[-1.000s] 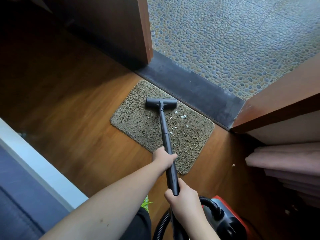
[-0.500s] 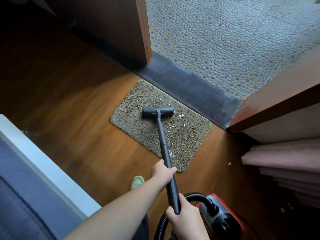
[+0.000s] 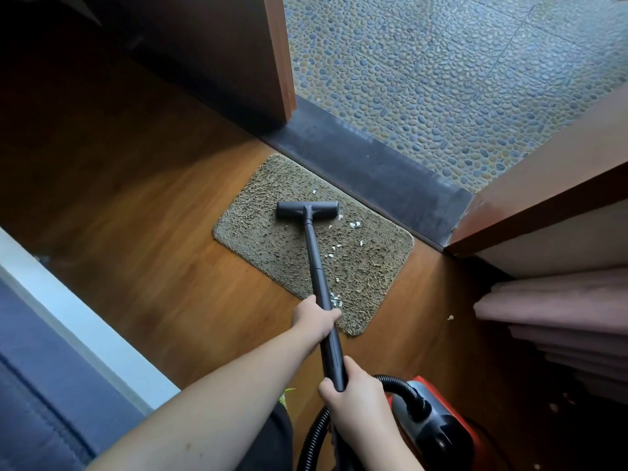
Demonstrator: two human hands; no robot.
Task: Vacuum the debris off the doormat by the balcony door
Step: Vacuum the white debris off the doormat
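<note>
Navy fabric of a sofa (image 3: pixel 30 396) fills the lower left corner, edged by a pale blue-white strip, with brown wooden floor (image 3: pixel 142 232) beside it. Further right, the olive-brown doormat (image 3: pixel 272 246) lies on that floor, its far long edge just beside the dark threshold (image 3: pixel 373 168) of the open balcony door. The black floor nozzle (image 3: pixel 307 210) sits flat on the far part of the mat. From it the black wand (image 3: pixel 317 266) runs back toward the person. The left hand (image 3: pixel 314 321) grips the wand at mid-length, above the mat's near edge, fingers curled round it. The right hand (image 3: pixel 353 392) grips the wand's lower end, where the ribbed hose (image 3: pixel 401 385) joins. White debris bits (image 3: pixel 355 225) are scattered on the mat to the right of the nozzle and wand, with a small cluster close to the left hand. One stray bit (image 3: pixel 450 317) lies on the floor right of the mat. A red and black vacuum body (image 3: pixel 431 426) stands at the lower right, near folded pinkish curtain fabric (image 3: pixel 557 311). Pebble tiles (image 3: pixel 441 69) cover the balcony beyond.
</note>
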